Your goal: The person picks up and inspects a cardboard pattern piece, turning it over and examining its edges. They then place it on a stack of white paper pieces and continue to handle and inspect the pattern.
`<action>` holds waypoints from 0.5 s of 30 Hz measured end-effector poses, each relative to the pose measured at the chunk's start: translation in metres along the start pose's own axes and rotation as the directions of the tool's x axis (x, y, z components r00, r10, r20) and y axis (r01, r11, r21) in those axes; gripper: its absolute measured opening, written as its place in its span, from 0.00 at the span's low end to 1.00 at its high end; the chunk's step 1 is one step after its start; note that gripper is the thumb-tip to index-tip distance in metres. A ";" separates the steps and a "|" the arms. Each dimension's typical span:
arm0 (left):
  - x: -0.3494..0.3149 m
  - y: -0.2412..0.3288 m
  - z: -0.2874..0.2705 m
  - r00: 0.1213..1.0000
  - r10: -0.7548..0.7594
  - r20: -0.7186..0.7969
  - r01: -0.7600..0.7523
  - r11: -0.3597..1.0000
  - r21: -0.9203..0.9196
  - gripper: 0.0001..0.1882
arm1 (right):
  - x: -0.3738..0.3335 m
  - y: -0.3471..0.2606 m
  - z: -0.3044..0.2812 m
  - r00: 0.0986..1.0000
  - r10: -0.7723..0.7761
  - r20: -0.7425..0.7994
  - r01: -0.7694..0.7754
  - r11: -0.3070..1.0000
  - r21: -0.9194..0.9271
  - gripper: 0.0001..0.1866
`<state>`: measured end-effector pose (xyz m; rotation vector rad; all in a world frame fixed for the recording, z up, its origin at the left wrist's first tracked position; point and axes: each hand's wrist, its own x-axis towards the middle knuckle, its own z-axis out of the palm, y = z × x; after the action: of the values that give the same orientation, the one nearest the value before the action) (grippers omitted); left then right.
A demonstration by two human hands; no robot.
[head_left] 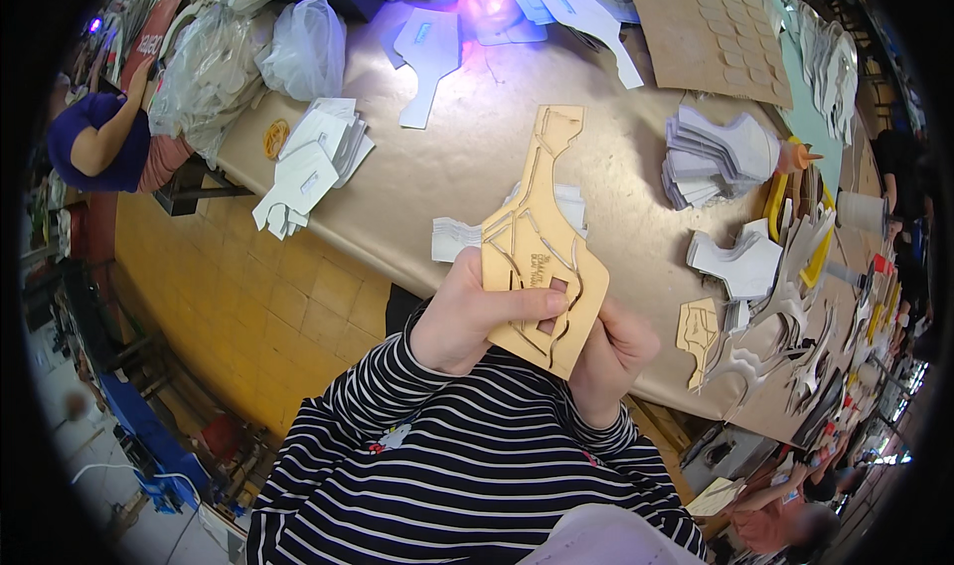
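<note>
Above the near edge of the table I hold up a flat tan pattern template (512, 257), with curved slots, a small square window and a narrow neck at its far end. My left hand (452, 312) grips its left edge, the thumb lying flat across the face near the window. At the lower right edge my right hand (618, 351) is closed on the template, its fingertips partly hidden behind it. Just beyond, white cut pieces (455, 239) lie on the table, mostly covered by the template.
A smaller tan template (697, 338) lies at the right, beside white offcuts (760, 356). Stacked white pieces stand at left (316, 162) and right (715, 153). Rubber bands (276, 139), plastic bags (306, 48) and a brown sheet (711, 33) are farther off. Another person (104, 143) is at far left.
</note>
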<state>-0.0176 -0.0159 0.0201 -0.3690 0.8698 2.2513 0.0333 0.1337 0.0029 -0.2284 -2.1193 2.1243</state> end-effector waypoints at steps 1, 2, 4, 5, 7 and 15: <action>-0.001 -0.002 0.001 1.000 0.008 -0.019 -0.008 1.000 0.011 0.12 | -0.001 0.000 0.001 1.000 -0.010 -0.013 0.010 1.000 0.004 0.09; -0.002 -0.003 0.003 0.999 0.023 -0.040 -0.022 0.999 0.025 0.13 | -0.002 -0.001 0.002 0.999 -0.021 -0.025 0.021 1.000 0.007 0.09; -0.006 -0.004 0.005 0.998 0.039 -0.039 -0.038 0.999 0.017 0.13 | 0.000 -0.005 0.000 1.000 0.007 0.017 -0.008 1.000 0.028 0.10; -0.008 -0.004 0.006 0.998 0.049 -0.038 -0.048 0.998 0.030 0.14 | 0.004 -0.007 -0.004 0.997 0.045 0.068 -0.048 0.998 0.042 0.10; -0.010 -0.001 0.005 0.999 0.022 0.023 -0.022 1.000 0.015 0.14 | 0.011 -0.013 -0.011 0.982 0.066 0.174 -0.076 0.996 0.054 0.10; -0.006 0.006 -0.003 0.995 -0.054 0.078 0.051 0.998 0.034 0.14 | 0.030 -0.024 -0.028 0.905 0.145 0.400 -0.207 0.972 0.114 0.12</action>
<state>-0.0171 -0.0240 0.0241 -0.2831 0.8437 2.1860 0.0091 0.1672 0.0260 0.0261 -2.1860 2.6151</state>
